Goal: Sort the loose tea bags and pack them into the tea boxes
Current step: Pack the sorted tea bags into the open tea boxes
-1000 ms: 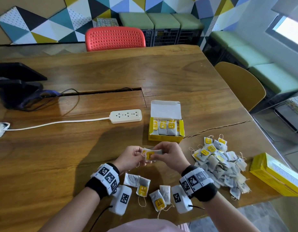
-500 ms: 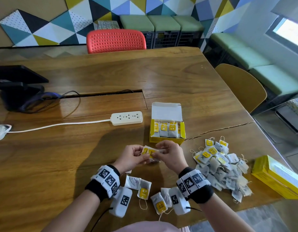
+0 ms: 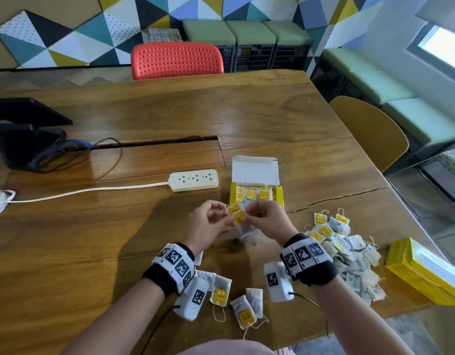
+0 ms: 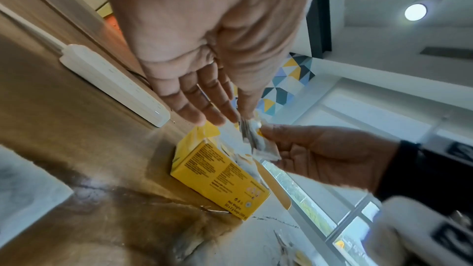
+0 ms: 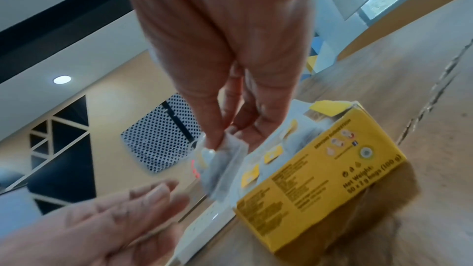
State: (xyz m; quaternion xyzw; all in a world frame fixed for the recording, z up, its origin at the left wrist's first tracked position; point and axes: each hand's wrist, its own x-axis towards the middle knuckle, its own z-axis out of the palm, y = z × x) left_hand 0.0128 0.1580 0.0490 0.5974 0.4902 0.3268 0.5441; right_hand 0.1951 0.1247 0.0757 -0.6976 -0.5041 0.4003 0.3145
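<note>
Bare wooden bench (image 3: 67, 239) lies left of the hands. The open yellow cardboard tea box (image 3: 255, 193) stands just beyond them, the white plastic power strip (image 3: 193, 180) to its left. A heap of loose white tea bags (image 3: 344, 249) blocks the right; scattered bags (image 3: 243, 307) lie near the front edge.

The open tea box (image 5: 320, 171) reads "Net Weight: (100 g)"

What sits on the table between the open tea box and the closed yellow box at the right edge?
The heap of loose tea bags lies between the open tea box and the closed yellow box, seen in the head view.
</note>
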